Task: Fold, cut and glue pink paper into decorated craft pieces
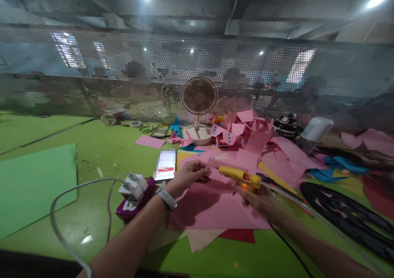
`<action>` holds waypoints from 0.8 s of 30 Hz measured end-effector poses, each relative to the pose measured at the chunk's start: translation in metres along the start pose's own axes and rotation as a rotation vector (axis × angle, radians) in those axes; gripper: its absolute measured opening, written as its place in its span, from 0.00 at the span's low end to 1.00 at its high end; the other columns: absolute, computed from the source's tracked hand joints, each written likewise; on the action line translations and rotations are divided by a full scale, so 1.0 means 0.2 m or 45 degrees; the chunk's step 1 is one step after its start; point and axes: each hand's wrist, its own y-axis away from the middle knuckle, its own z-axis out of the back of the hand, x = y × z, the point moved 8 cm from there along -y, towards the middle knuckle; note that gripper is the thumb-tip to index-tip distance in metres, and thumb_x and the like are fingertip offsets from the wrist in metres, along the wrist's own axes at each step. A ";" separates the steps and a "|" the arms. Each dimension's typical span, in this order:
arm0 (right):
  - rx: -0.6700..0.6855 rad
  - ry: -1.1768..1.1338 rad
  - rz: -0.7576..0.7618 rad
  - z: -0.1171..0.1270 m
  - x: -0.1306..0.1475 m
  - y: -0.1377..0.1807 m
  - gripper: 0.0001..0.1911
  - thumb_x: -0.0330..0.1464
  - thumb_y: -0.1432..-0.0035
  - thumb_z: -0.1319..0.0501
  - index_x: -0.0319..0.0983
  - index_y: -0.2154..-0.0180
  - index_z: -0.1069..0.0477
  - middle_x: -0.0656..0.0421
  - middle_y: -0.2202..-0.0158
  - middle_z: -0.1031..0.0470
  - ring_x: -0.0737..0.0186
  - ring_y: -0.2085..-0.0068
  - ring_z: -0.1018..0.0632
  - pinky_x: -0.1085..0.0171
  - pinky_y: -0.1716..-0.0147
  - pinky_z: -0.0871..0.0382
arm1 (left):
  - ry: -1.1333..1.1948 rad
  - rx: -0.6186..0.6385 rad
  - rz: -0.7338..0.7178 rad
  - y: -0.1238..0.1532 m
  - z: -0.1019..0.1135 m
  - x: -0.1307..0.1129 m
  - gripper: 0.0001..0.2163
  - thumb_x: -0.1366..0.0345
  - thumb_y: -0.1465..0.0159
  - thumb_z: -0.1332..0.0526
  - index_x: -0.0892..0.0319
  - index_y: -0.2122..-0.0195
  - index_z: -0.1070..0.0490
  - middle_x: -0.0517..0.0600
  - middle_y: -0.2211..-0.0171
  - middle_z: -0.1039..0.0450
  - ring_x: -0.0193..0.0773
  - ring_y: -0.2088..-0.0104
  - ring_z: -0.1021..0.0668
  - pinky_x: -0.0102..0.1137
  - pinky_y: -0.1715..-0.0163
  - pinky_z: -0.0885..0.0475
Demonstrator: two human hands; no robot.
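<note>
My right hand (254, 196) grips a yellow hot glue gun (235, 173) with a lit orange light near its handle. The gun's nozzle points left, toward my left hand (192, 172). With thumb and fingers pinched, my left hand holds the edge of a small pink paper piece (213, 163); its exact outline blends into the sheets behind. Under both hands lies a large pink paper sheet (221, 212). A phone (166, 166) with a lit screen rests just left of my left hand.
A white plug adapter (134, 187) with a grey cable stands at left, near a green sheet (40, 183). Behind are a small fan (199, 97) and a heap of folded pink paper (243, 128). At right lie a black oval object (344, 216) and a whitish bottle (315, 132).
</note>
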 end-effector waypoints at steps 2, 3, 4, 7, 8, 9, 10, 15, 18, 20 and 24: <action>0.030 -0.053 -0.050 0.00 0.00 0.02 0.21 0.47 0.55 0.41 0.36 0.67 0.28 0.61 0.81 0.31 0.69 0.81 0.32 0.70 0.82 0.36 | 0.003 -0.002 0.001 0.00 0.00 0.00 0.14 0.59 0.50 0.33 0.63 0.69 0.32 0.48 0.74 0.27 0.34 0.73 0.23 0.31 0.68 0.29; 0.053 -0.063 -0.085 0.00 0.00 0.02 0.21 0.47 0.55 0.41 0.37 0.67 0.29 0.62 0.81 0.31 0.69 0.81 0.33 0.70 0.83 0.37 | 0.005 0.003 -0.003 0.00 0.00 0.00 0.14 0.59 0.49 0.33 0.63 0.69 0.32 0.48 0.74 0.27 0.34 0.73 0.23 0.31 0.68 0.29; 0.069 -0.058 -0.126 0.00 0.00 0.03 0.20 0.47 0.55 0.41 0.37 0.67 0.29 0.62 0.80 0.31 0.70 0.82 0.34 0.71 0.84 0.38 | 0.006 0.009 -0.008 0.00 0.00 0.00 0.13 0.59 0.49 0.34 0.63 0.69 0.32 0.49 0.74 0.27 0.34 0.73 0.23 0.31 0.68 0.29; 0.073 -0.020 -0.238 0.01 -0.02 0.03 0.18 0.45 0.55 0.39 0.37 0.70 0.29 0.64 0.83 0.34 0.73 0.84 0.38 0.72 0.87 0.43 | 0.002 0.022 -0.021 0.00 0.00 0.00 0.13 0.59 0.48 0.35 0.63 0.68 0.32 0.49 0.73 0.26 0.34 0.72 0.23 0.30 0.68 0.29; 0.070 -0.002 -0.257 0.01 -0.02 0.03 0.17 0.45 0.56 0.38 0.36 0.72 0.29 0.64 0.84 0.35 0.73 0.84 0.38 0.72 0.87 0.44 | 0.001 0.020 -0.022 0.00 0.00 0.00 0.13 0.59 0.48 0.34 0.63 0.68 0.32 0.50 0.73 0.26 0.34 0.72 0.23 0.30 0.68 0.29; 0.069 0.014 -0.252 0.00 -0.02 0.02 0.17 0.45 0.57 0.37 0.36 0.73 0.30 0.64 0.84 0.36 0.72 0.84 0.37 0.72 0.87 0.44 | 0.000 0.017 -0.024 0.00 0.00 0.00 0.13 0.59 0.48 0.34 0.63 0.68 0.32 0.50 0.74 0.26 0.33 0.73 0.23 0.30 0.68 0.29; 0.086 0.029 -0.226 0.00 -0.01 0.02 0.17 0.44 0.58 0.37 0.36 0.73 0.30 0.64 0.84 0.35 0.71 0.83 0.36 0.72 0.85 0.43 | 0.000 0.014 -0.025 0.00 0.00 0.00 0.13 0.59 0.48 0.34 0.63 0.68 0.32 0.49 0.74 0.26 0.33 0.74 0.24 0.29 0.69 0.29; 0.127 0.024 -0.122 -0.04 0.00 -0.01 0.17 0.43 0.58 0.36 0.37 0.70 0.28 0.59 0.78 0.28 0.63 0.75 0.28 0.67 0.76 0.33 | 0.044 0.027 -0.038 0.01 -0.02 -0.01 0.13 0.60 0.49 0.34 0.64 0.69 0.32 0.48 0.76 0.27 0.31 0.75 0.25 0.28 0.70 0.30; 0.152 -0.027 -0.021 -0.05 -0.01 -0.02 0.16 0.42 0.57 0.36 0.37 0.70 0.28 0.56 0.73 0.26 0.59 0.70 0.25 0.63 0.70 0.30 | 0.069 0.028 -0.043 0.02 -0.03 -0.03 0.14 0.60 0.50 0.33 0.64 0.70 0.32 0.48 0.76 0.28 0.31 0.75 0.25 0.26 0.71 0.31; 0.171 -0.040 0.059 -0.04 0.00 -0.02 0.14 0.41 0.56 0.36 0.38 0.69 0.29 0.57 0.71 0.26 0.60 0.68 0.25 0.63 0.67 0.30 | 0.080 0.017 -0.028 0.02 -0.04 -0.03 0.14 0.60 0.51 0.32 0.65 0.71 0.32 0.48 0.76 0.28 0.30 0.75 0.25 0.26 0.72 0.31; 0.292 -0.080 0.059 -0.07 0.03 0.00 0.17 0.39 0.53 0.37 0.39 0.61 0.30 0.59 0.67 0.26 0.65 0.69 0.27 0.68 0.71 0.31 | 0.103 0.000 -0.006 0.02 -0.04 -0.03 0.14 0.61 0.52 0.31 0.64 0.71 0.33 0.47 0.76 0.29 0.30 0.75 0.25 0.26 0.70 0.30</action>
